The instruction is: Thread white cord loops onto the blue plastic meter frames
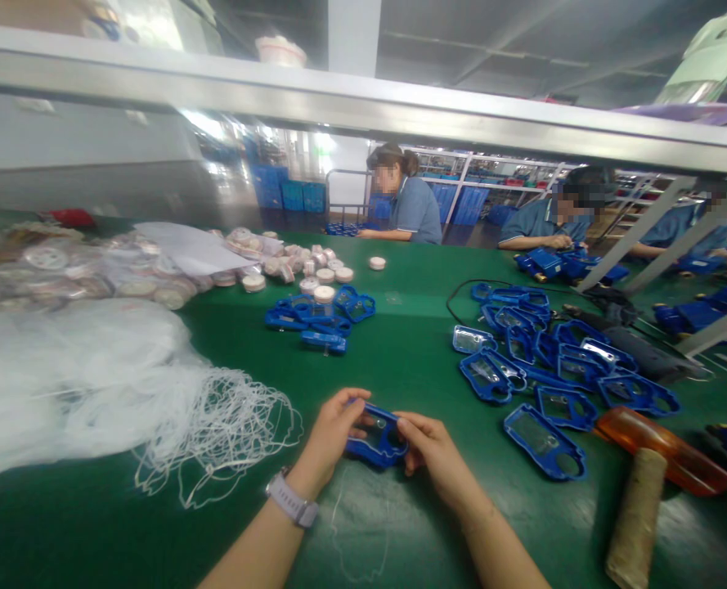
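Note:
Between my two hands is a blue plastic housing frame with a window opening and a round hole, held just above the green table. My left hand grips its left end, with a grey watch strap on the wrist. The fingers of my right hand pinch its right end. A thin white ring of cord or gasket lies on the table below the frame. To the left spreads a tangle of thin white rings. More blue frames lie in a loose group at the right.
White tape rolls and a few blue frames sit ahead. Plastic bags fill the left side. An orange-handled mallet lies at right, near another person's hand. A metal rail crosses overhead; co-workers sit beyond.

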The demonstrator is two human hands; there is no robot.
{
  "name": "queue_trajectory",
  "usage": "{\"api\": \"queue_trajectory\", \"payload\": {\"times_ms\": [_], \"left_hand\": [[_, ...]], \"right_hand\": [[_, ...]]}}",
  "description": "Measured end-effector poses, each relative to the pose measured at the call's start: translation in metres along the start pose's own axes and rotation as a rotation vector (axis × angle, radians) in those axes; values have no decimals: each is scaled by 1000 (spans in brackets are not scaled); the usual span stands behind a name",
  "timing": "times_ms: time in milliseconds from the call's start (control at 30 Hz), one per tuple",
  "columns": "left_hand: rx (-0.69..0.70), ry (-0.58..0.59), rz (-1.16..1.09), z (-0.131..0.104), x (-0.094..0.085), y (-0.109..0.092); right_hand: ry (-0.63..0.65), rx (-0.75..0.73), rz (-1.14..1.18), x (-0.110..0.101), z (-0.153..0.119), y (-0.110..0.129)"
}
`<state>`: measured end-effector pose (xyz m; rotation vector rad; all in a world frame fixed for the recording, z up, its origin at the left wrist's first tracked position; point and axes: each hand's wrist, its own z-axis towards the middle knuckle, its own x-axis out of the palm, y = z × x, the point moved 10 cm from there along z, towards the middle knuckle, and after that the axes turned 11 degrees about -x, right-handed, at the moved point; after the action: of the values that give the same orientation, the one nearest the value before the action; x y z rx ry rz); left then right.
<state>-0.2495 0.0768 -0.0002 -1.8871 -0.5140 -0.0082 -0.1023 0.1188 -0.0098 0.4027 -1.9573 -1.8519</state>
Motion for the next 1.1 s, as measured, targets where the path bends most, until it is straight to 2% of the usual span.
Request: {"api": "queue_trajectory", "payload": {"times_ms": [167, 467, 700, 867, 1100], "left_hand": [[-88, 116, -119, -3, 3, -2], [-120, 110, -149, -1, 1, 5], [-122, 175, -172, -12, 9, 2], [-114, 141, -176, -13, 4, 1], [-113, 247, -301, -14, 8, -3]], "right_hand": [[-42, 3, 98, -9, 1, 4], [-28, 7, 157, -6, -2, 3], [-32, 23, 235, -6, -1, 6], [20, 30, 283, -1, -5, 11], [18, 43, 357, -1, -6, 9]]}}
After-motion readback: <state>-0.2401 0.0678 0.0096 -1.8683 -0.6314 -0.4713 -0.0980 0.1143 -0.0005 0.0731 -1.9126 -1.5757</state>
